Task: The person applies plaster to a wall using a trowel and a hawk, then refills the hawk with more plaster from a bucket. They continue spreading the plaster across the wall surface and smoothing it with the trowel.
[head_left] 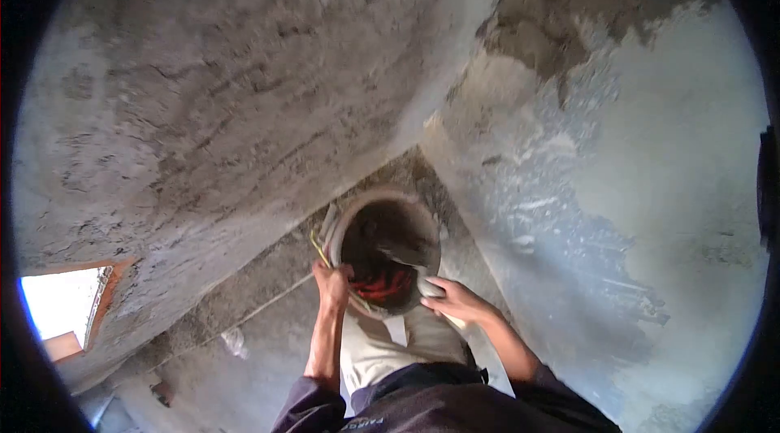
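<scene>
A round bucket (433, 222) with a thick, dirty rim is in front of my legs, below the corner of two walls. Dark wet mortar (378, 230) lies inside, with a red patch (386, 283) near its front side. My left hand (331, 284) is closed at the bucket's left rim, on its yellow handle (319, 248). In my right hand (459, 303) is a trowel (406, 257), its blade reaching over the right side of the bucket's mouth. My fingers wrap round the pale grip, which partly hides behind them.
Rough grey plaster covers the left wall (244, 92). On the right wall (666, 140), a darker wet patch (536, 27) sits high up. A bright opening (61, 307) with a brick-red edge is at far left. A pale scrap (234, 344) lies on the floor.
</scene>
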Tool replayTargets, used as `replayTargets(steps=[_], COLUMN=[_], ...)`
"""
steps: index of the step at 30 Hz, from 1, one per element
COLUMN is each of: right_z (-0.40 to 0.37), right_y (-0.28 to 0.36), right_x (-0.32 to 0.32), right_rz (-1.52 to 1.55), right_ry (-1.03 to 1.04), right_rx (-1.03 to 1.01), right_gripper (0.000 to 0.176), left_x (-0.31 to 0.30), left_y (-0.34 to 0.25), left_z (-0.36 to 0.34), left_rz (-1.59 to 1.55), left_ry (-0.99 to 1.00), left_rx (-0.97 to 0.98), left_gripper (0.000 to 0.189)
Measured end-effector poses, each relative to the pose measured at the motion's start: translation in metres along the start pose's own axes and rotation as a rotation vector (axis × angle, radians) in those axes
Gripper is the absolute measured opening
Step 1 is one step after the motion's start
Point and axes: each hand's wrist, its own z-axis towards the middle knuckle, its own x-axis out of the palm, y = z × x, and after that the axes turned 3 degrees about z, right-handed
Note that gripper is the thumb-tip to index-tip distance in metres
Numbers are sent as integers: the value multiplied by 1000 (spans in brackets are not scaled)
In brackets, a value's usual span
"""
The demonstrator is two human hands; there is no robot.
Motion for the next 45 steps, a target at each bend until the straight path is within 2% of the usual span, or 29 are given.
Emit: replayTargets(steps=[2, 3, 5, 6, 7, 8, 10, 11, 13, 14, 16, 18, 19, 21, 22, 23, 24, 26, 28, 30, 33, 35, 37, 38, 39, 40, 42, 43, 45], right_z=[32, 41, 60, 75, 93, 105, 144, 164, 194, 216, 251, 288, 309, 345, 363, 374, 386, 394, 381, 384, 387, 403, 416, 410, 397, 391, 427, 426, 432], right_y=[-12, -7, -14, -45, -72, -91, -128, -142, -168, -179, -214, -234, -243, -256, -258, -259, -266, -280, -265, -255, -248, -253, -262, -246, -218, -202, -270, -272, -307], right_x=[14, 16, 15, 14, 12, 4, -4, -8, -3, -3, 10, 12, 15, 22, 21, 20, 19, 20, 32, 32, 31, 30, 20, 4, -17, -36, -58, -72, -85], right_rz=[-231, -365, -185, 1, -153, -280, 621, 628, 1101, 1105, 943, 944, 848, 752, 753, 893, 900, 695, 763, 634, 570, 533, 495, 497, 285, 67, -481, -488, -608], right_ry=[-68, -127, -373, -542, -866, -949, -664, -661, -162, -158, -245, -144, -242, -347, -356, -318, -309, -208, -227, -309, -326, -354, -361, -379, -592, -804, -1125, -995, -753], right_rx=[-298, -182, -126, -181, -196, -147, 201, 218, 243, 252, 275, 209, 227, 249, 251, 93, 116, 159, 143, 15, 78, 47, 4, -9, 96, 195, 407, 504, 570], right_gripper=[52, 52, 35, 26, 22, 36, 53, 53, 43, 43, 41, 35, 24, 11, 10, 8, 8, 13, 23, 25, 36, 40, 54, 54, 60, 67, 69, 73, 76], left_x=[-3, -6, -13, -18, -28, -31, -35, -31, -19, -15, -14, -14, -14, -20, -24, -29, -39, -58, -65, -65, -72, -71, -48, -39, -31, -20, 1, -7, 6], left_y=[11, 16, 38, 50, 62, 73, 99, 108, 118, 132, 177, 224, 243, 277, 296, 312, 332, 353, 353, 345, 328, 286, 223, 212, 207, 208, 179, 183, 157], left_z=[12, 20, 38, 48, 58, 75, 94, 108, 125, 146, 179, 212, 230, 259, 275, 289, 304, 319, 322, 318, 295, 262, 215, 198, 181, 165, 150, 147, 121], left_rz=[5, -56, -166, -143, -187, -244, -235, -248, -267, -261, 116, 85, 45, 146, 231, 240, 236, 242, 17, 156, -70, 478, 95, 71, 50, 63, -190, -381, -203], left_ry=[10, 14, -13, -14, 40, 94, 105, 135, 124, 119, 14, 46, 84, 85, 92, 82, 65, 51, 167, 90, 5, -136, 220, 382, 541, 488, 433, 460, 343], left_rx=[1, 12, 4, -21, -33, -30, -113, -95, -111, -118, -16, 2, 54, -13, -63, -81, -79, -106, -150, -161, -44, 66, -36, -83, -132, -209, -324, -356, -325], left_gripper=[23, 27, 33, 33, 38, 43, 46, 48, 43, 43, 43, 40, 37, 41, 45, 45, 45, 44, 46, 46, 39, 28, 26, 26, 27, 20, 16, 16, 20])
